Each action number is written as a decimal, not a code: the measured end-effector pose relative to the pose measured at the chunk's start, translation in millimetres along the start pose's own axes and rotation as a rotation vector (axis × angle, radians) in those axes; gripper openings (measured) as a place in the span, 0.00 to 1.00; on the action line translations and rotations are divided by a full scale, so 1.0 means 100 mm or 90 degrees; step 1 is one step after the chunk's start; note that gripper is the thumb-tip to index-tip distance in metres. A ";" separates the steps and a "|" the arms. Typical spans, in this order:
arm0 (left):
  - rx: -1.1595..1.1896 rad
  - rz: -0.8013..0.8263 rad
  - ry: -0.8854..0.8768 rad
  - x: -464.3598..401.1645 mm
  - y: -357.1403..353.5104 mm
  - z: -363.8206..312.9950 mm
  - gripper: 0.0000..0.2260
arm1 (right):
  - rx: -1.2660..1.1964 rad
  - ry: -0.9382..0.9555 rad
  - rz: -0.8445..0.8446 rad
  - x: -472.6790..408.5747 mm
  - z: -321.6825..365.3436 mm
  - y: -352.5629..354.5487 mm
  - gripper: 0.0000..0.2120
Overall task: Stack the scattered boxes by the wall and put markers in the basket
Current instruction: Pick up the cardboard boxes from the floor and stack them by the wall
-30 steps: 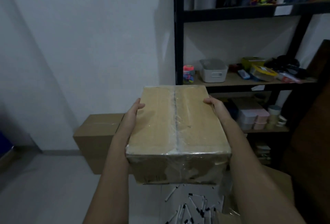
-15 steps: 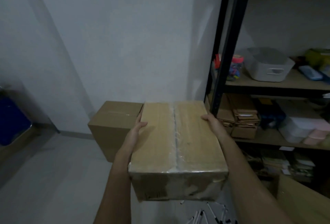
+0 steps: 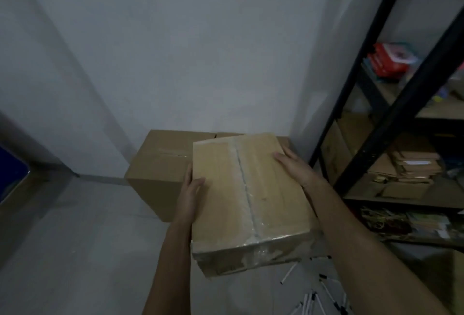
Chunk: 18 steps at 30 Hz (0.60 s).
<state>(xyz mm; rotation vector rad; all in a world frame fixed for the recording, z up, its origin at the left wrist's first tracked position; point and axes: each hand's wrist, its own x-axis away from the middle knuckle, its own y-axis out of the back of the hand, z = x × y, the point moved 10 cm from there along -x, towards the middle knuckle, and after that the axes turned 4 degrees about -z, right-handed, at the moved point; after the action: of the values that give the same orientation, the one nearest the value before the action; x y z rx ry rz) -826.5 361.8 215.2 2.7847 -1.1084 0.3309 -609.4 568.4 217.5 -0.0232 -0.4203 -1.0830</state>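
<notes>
We see a dim, grey-blue picture with flat, weak light and no lamp in view. Soft shadows fan across the wall (image 3: 175, 51), and a darker band lies beside the shelf frame (image 3: 356, 83). The tape on the held box (image 3: 247, 199) gives a faint sheen along its seam and near edge. Wide-angle distortion tilts the shelf posts steeply and bends the wall's lines. The shelf contents at the right edge look smeared and soft; the markers (image 3: 313, 297) on the floor are grainy.
</notes>
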 end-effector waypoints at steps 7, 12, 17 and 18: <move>0.024 -0.069 -0.018 -0.66 -0.04 0.03 0.24 | 0.026 -0.030 0.041 -0.93 0.02 -0.34 0.25; 0.037 -0.090 -0.016 -1.16 -0.19 0.17 0.24 | 0.020 -0.038 0.052 -1.68 -0.09 -0.45 0.28; 0.063 -0.091 -0.015 -1.62 -0.41 0.48 0.24 | 0.037 -0.038 0.076 -2.30 -0.30 -0.56 0.27; 0.071 -0.094 -0.015 -1.68 -0.43 0.55 0.23 | 0.043 -0.032 0.076 -2.40 -0.33 -0.58 0.27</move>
<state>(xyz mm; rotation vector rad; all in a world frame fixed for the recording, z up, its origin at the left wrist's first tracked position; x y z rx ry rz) -907.5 493.3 119.0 2.9542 -0.9074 0.3551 -744.0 737.4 93.8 -0.0161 -0.4941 -0.9512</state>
